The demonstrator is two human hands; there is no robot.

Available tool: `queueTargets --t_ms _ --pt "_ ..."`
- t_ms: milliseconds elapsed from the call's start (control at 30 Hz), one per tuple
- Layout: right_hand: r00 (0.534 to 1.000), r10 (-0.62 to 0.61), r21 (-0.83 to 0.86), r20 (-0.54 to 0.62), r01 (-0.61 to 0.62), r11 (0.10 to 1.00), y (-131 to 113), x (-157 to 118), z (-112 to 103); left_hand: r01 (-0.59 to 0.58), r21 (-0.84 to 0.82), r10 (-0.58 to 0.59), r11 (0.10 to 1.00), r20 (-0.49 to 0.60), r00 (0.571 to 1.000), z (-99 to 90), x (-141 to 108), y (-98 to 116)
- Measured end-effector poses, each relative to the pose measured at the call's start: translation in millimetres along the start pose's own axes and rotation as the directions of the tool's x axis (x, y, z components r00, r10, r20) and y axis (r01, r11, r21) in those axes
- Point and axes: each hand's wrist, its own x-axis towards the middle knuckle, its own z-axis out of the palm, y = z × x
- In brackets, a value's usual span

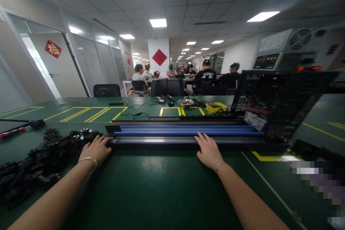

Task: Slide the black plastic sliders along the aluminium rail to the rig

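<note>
A long dark glossy bar (161,140) lies crosswise on the green table, with blue strips (185,129) running along its far side. My left hand (95,150) is at the bar's left end, fingers stretched forward and apart, beside a heap of small black parts (37,161). Over the bar's near edge, right of its middle, rests my right hand (208,150) with fingers extended. Neither hand is wrapped round anything. Whether the fingertips press on the bar or only hover, I cannot tell.
An open black computer case (277,100) stands at right, with power supply units (283,48) above it. Farther back are a metal bowl (185,103), a yellow basket (216,107) and cables. A red-handled tool (13,133) lies left. Several people sit at distant tables.
</note>
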Motion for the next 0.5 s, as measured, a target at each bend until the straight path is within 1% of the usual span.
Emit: queueTargets --t_ms 133,233,300,367,467,500 --pt "1.0 -0.003 0.0 -0.001 0.003 1.0 0 0 0 0.012 0.008 -0.012 1.0 0.032 0.999 -4.3 0 -7" --pt "1.0 0.001 0.002 0.006 -0.001 1.0 0 0 -1 0.057 0.046 -0.058 0.997 0.032 0.998 -7.5 0 -22" --pt "1.0 0.004 0.004 0.009 -0.004 1.0 0 0 -1 0.096 0.088 -0.096 0.991 -0.002 0.995 -9.9 0 -36" --pt "1.0 0.004 0.004 0.008 -0.004 1.0 0 0 -1 0.161 0.128 -0.156 0.979 -0.049 0.987 -13.5 1 -54" --pt "1.0 0.0 0.002 0.0 0.0 1.0 0 0 0 0.272 0.146 -0.257 0.951 -0.115 0.96 -21.4 2 -82" --pt "1.0 0.0 0.001 -0.002 0.0 1.0 0 0 0 0.32 0.142 -0.302 0.937 -0.133 0.944 -23.9 2 -92"
